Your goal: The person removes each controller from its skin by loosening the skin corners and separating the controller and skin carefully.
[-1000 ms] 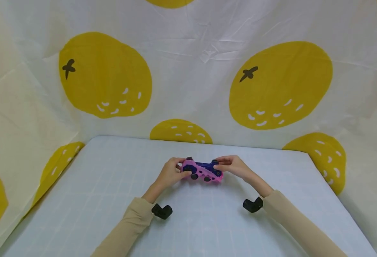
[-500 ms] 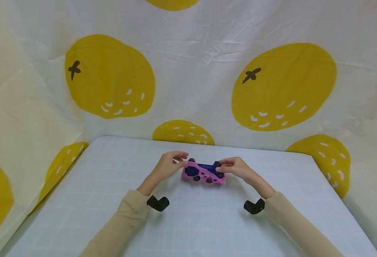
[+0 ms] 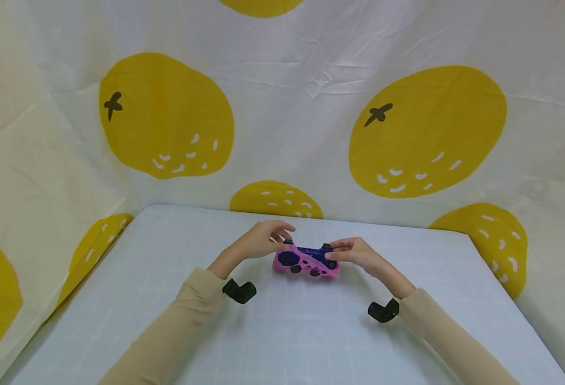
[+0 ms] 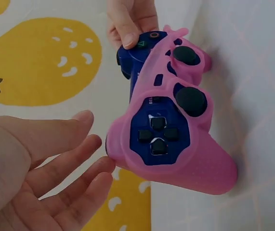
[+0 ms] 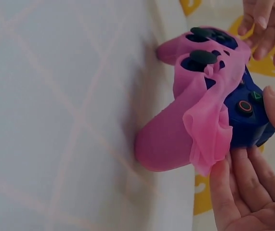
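A cloth backdrop [image 3: 282, 96] printed with big yellow fruit hangs behind and around a pale gridded surface [image 3: 282, 331]. Two beige sleeves [image 3: 167, 331] reach in over the surface, each with a small black camera mount [image 3: 239, 291] at the wrist. Near the far middle of the surface lies a blue controller [image 3: 306, 259], partly wrapped in a pink cover [image 4: 190, 159] that bunches loose at one end. The right hand [image 3: 354, 251] grips the controller's bare blue end, thumb on the button face, fingers curled underneath. The left hand [image 3: 263, 240] is at the pink end, its grip spread: the fingers [image 4: 79, 163] are relaxed and apart, tips just touching the cover's edge, holding nothing. Two black thumbsticks [image 4: 191, 100] poke through the cover.
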A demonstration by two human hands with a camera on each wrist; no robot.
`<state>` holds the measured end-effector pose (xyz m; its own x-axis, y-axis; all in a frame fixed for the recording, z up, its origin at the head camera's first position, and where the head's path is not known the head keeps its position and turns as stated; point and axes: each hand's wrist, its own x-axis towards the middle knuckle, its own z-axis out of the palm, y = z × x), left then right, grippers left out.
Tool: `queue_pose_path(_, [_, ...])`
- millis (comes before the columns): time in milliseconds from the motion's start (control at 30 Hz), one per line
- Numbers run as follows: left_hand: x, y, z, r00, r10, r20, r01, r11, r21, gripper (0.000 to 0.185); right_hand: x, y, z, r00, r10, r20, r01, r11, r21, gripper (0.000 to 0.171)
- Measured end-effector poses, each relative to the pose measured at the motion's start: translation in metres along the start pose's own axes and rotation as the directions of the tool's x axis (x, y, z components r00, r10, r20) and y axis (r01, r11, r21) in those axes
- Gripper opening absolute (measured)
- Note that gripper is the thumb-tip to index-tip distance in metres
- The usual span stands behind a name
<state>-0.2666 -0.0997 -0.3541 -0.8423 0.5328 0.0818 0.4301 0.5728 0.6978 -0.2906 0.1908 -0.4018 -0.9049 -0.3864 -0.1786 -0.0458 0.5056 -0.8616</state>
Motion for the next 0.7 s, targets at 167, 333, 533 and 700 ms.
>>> queue_pose_path(167, [0.007,0.008,-0.003,0.997,0.005,0.072,-0.007,0.999,0.036,0.036,-0.002,0.000,-0.001,1.000,0.010,0.008,-0.010,1.000,0.000,0.056])
queue_pose_path(333, [0.016,0.017,-0.005,0.990,-0.002,0.143,-0.004,0.999,0.043,0.043,-0.003,-0.002,-0.002,0.999,0.031,-0.008,-0.031,0.999,-0.030,0.057])
queue_pose_path(533, [0.027,0.020,-0.005,0.974,0.002,0.226,-0.019,0.997,0.069,0.043,0.000,-0.004,0.000,0.999,0.045,-0.011,-0.045,0.998,-0.033,0.056])
queue_pose_path(700, [0.040,0.022,-0.004,0.955,0.034,0.295,-0.073,0.990,0.124,0.040,0.002,-0.004,0.000,0.999,0.040,-0.012,-0.040,0.999,-0.025,0.055])
